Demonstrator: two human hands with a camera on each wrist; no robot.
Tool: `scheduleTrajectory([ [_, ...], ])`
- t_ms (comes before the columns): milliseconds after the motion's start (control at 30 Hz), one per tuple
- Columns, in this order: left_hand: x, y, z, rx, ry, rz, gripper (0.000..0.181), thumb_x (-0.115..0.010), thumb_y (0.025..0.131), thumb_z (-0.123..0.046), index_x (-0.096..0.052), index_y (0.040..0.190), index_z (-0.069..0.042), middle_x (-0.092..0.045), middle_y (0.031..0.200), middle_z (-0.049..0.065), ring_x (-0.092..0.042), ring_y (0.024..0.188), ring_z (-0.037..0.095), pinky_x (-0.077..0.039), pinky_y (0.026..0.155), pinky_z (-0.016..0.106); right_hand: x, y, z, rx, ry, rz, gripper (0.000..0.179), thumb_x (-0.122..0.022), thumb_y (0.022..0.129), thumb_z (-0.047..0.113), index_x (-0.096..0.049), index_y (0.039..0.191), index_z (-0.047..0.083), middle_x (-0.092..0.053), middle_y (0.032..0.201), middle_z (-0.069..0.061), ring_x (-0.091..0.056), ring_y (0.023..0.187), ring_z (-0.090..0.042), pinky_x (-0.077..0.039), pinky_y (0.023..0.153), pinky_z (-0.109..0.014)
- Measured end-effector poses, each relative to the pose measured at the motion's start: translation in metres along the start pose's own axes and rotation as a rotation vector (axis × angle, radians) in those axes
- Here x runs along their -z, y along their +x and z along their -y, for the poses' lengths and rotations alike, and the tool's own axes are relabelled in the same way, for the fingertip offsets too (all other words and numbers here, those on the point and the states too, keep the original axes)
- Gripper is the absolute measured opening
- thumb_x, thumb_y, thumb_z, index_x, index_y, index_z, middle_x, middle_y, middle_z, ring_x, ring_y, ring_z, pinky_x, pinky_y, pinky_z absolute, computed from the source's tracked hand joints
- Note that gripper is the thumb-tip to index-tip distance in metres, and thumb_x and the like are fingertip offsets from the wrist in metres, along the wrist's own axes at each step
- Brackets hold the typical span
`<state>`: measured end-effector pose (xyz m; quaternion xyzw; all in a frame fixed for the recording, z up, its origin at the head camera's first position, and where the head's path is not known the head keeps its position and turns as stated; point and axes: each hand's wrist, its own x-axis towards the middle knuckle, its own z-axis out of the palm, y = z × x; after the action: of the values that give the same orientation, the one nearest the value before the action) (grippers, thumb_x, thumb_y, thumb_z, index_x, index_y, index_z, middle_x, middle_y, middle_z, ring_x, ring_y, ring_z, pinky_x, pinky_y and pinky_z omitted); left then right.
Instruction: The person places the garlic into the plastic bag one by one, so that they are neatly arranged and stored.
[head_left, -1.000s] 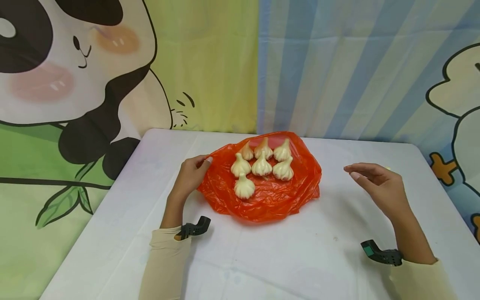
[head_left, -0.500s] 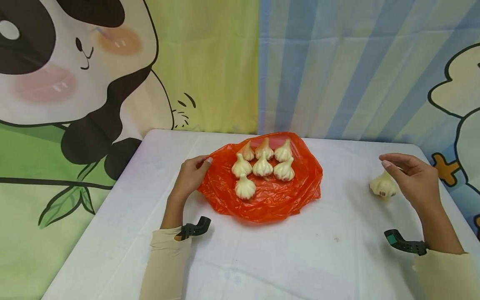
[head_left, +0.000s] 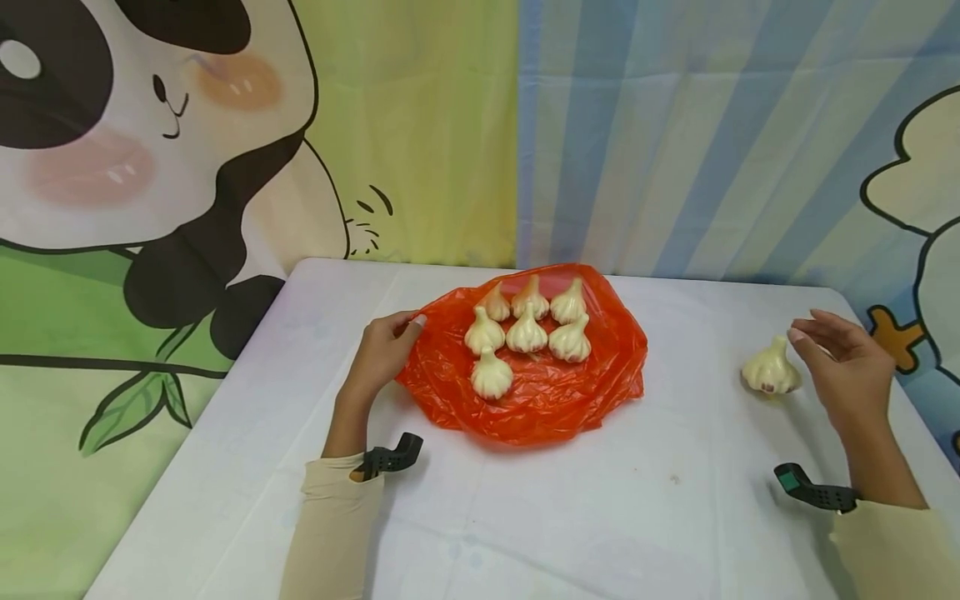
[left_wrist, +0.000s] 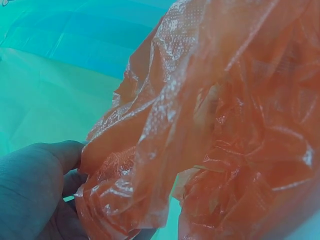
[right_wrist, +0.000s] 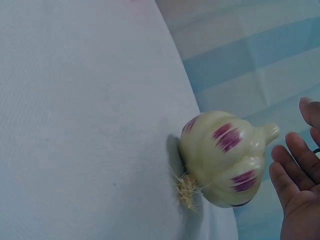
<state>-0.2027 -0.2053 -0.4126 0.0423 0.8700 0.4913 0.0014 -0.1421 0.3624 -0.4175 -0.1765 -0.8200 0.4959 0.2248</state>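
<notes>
On the left, my left hand [head_left: 381, 354] pinches the edge of a red plastic bag [head_left: 540, 408] between thumb and fingers. In the left wrist view, the crumpled bag [left_wrist: 150, 150] hides some of that hand's fingers. Several garlic bulbs [head_left: 527, 332] sit inside the spread bag, stems up. At the right of the table a single garlic bulb [head_left: 771, 369], cream with purple marks, stands on its root end. Just beside its stem is my right hand [head_left: 847, 367], holding nothing. The right wrist view has a gap between its loosely bent fingers and the bulb [right_wrist: 225, 155].
A white cloth covers the table [head_left: 585, 517]. Behind it hangs a curtain [head_left: 637, 150] with yellow and blue-striped panels and cartoon figures. Small specks [head_left: 674, 479] lie on the cloth.
My right hand has moved right, and the single garlic bulb has come into view on the table, with the hand now apart from it. The left hand stays on the bag's edge.
</notes>
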Motion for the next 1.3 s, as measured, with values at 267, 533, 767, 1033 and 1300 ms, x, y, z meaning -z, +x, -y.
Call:
scheduleTrajectory([
  [267, 0.000, 0.000, 0.000, -0.009, 0.003, -0.004, 0.046, -0.051, 0.100, -0.042, -0.063, 0.129, -0.008, -0.065, 0.115, 0.008, -0.060, 0.096, 0.023, -0.052, 0.083, 0.041, -0.005, -0.001, -0.020, -0.063, -0.213, 0.192, 0.068, -0.061, 0.092, 0.047, -0.037, 0.151, 0.024, -0.052, 0.135, 0.000, -0.046, 0.129, -0.019, -0.039, 0.082, -0.004],
  [533, 0.000, 0.000, -0.001, -0.016, 0.004, -0.006, 0.046, -0.051, 0.100, -0.042, -0.063, 0.129, -0.008, -0.066, 0.113, 0.008, -0.060, 0.094, 0.023, -0.053, 0.082, 0.040, -0.005, -0.004, -0.018, -0.069, -0.291, 0.239, 0.069, -0.059, 0.092, 0.052, -0.052, 0.139, 0.002, -0.056, 0.115, 0.001, -0.050, 0.099, -0.009, -0.044, 0.063, -0.005],
  [767, 0.000, 0.000, -0.002, -0.013, -0.005, -0.003, 0.047, -0.051, 0.100, -0.042, -0.063, 0.128, -0.007, -0.066, 0.112, 0.008, -0.060, 0.093, 0.024, -0.053, 0.081, 0.039, -0.007, -0.007, -0.010, -0.096, -0.292, 0.212, 0.068, -0.058, 0.092, 0.053, -0.054, 0.137, 0.002, -0.058, 0.114, 0.001, -0.048, 0.094, -0.003, -0.044, 0.063, -0.006],
  [1033, 0.000, 0.000, -0.002, -0.010, -0.008, 0.001, 0.046, -0.051, 0.100, -0.041, -0.063, 0.129, -0.007, -0.066, 0.113, 0.008, -0.061, 0.094, 0.023, -0.053, 0.081, 0.039, -0.012, -0.012, 0.003, -0.084, -0.160, 0.185, 0.061, -0.061, 0.092, 0.046, -0.055, 0.136, 0.003, -0.055, 0.099, 0.025, -0.050, 0.093, 0.003, -0.044, 0.069, -0.005],
  [1300, 0.000, 0.000, -0.002, -0.006, -0.013, 0.003, 0.047, -0.051, 0.100, -0.042, -0.062, 0.130, -0.007, -0.066, 0.114, 0.008, -0.061, 0.095, 0.023, -0.053, 0.082, 0.040, -0.023, -0.021, 0.027, 0.081, -0.035, 0.187, 0.044, -0.062, 0.096, 0.030, -0.059, 0.130, 0.002, -0.063, 0.100, 0.022, -0.057, 0.095, 0.005, -0.045, 0.074, -0.007],
])
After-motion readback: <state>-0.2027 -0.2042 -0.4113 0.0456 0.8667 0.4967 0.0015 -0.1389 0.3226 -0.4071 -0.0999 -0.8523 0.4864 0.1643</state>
